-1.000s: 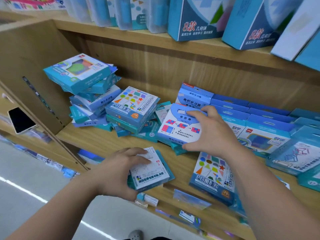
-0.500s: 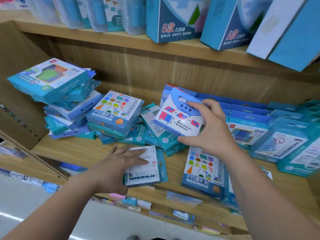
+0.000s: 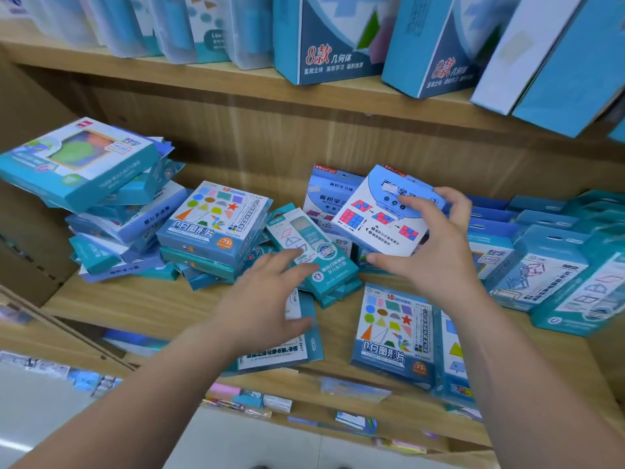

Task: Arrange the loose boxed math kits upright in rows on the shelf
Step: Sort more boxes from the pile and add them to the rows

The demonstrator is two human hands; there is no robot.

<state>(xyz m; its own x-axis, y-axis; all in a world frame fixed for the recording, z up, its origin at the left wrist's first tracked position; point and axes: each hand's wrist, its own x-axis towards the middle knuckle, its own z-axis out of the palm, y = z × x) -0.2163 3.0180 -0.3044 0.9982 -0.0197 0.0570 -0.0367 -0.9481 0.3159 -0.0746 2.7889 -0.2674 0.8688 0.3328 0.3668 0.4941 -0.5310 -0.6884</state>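
My right hand grips a white-and-blue kit with pink squares, tilted up off the pile at mid shelf. A second kit of that kind stands behind it. My left hand lies with spread fingers over a teal-edged flat kit at the shelf's front edge, its fingertips reaching a slim teal kit. Loose blue kits are heaped at left, with a coloured-shapes box on top of some. Another shapes box lies flat at the front.
Upright rows of blue kits fill the shelf's right side. The wooden shelf board shows bare wood at front left. Tall blue boxes stand on the upper shelf. A lower shelf holds small packets.
My right hand has lifted and tilted the pink-squares kit higher. My left hand has slid forward off the flat kit toward the slim teal kit. The view has moved closer.
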